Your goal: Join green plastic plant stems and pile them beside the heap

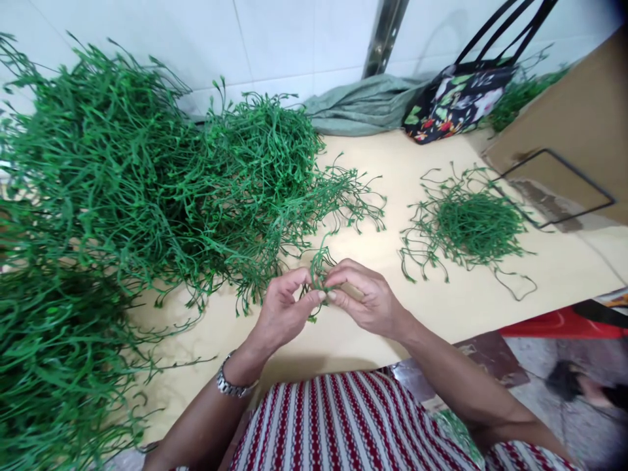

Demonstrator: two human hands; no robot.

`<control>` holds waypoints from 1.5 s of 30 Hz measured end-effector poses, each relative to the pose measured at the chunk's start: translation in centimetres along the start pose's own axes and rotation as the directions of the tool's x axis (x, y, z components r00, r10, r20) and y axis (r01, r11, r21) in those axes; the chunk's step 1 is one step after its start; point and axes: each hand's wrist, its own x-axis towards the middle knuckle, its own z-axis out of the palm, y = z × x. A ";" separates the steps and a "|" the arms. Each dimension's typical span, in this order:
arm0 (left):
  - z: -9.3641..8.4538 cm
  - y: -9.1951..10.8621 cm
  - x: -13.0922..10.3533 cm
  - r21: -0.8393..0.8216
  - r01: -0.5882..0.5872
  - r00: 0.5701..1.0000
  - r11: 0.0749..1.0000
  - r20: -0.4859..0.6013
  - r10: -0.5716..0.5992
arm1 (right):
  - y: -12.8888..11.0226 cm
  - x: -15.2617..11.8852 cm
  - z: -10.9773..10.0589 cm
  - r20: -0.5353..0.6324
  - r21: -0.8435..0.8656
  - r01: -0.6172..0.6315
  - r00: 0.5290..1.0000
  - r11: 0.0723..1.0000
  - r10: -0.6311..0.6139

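While between two hands (285, 307) (371, 299), one bunch (316, 273)

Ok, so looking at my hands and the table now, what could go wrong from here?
The thin green stems pinched between the left hand and right hand could bend or snap if pulled hard.
Stray stems from the big heap reach close to the watch, so they might catch on it.
The small pile spreads against the thin black frame, so its loose stems may snag there.
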 end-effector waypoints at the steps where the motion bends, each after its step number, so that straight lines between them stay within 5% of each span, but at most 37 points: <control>1: 0.0 0.1 0.0 0.021 -0.011 1.000 1.000 0.011 0.011 | 0.0 0.0 -0.1 0.015 0.012 -0.009 1.000 1.000 0.009; 7: 0.4 0.6 0.1 0.261 -0.010 0.999 0.965 -0.032 0.019 | 0.2 0.0 -0.5 0.078 -0.170 0.072 0.995 0.983 -0.060; 12: 1.0 -0.2 0.0 0.274 0.042 0.995 0.961 -0.097 -0.016 | 0.1 -0.4 0.0 0.113 -0.406 0.155 0.987 0.901 -0.119; 21: 0.6 0.1 0.2 0.466 0.021 0.999 0.884 0.015 -0.031 | -0.2 -0.6 -0.7 0.117 -0.249 0.025 0.993 0.968 0.004; 31: 0.7 0.3 0.3 0.420 0.017 1.000 0.907 -0.019 -0.010 | 0.1 -0.5 -0.8 0.126 -0.303 0.058 0.992 0.951 -0.020; 39: 0.4 0.5 0.5 0.474 -0.055 0.998 0.879 -0.008 0.066 | -0.7 -0.6 -0.2 0.143 -0.699 0.148 0.988 0.699 -0.066; 45: -0.1 1.1 0.5 0.272 0.046 0.994 0.961 0.083 -0.071 | -0.4 -0.6 -0.1 0.142 -0.603 0.194 0.981 0.774 -0.135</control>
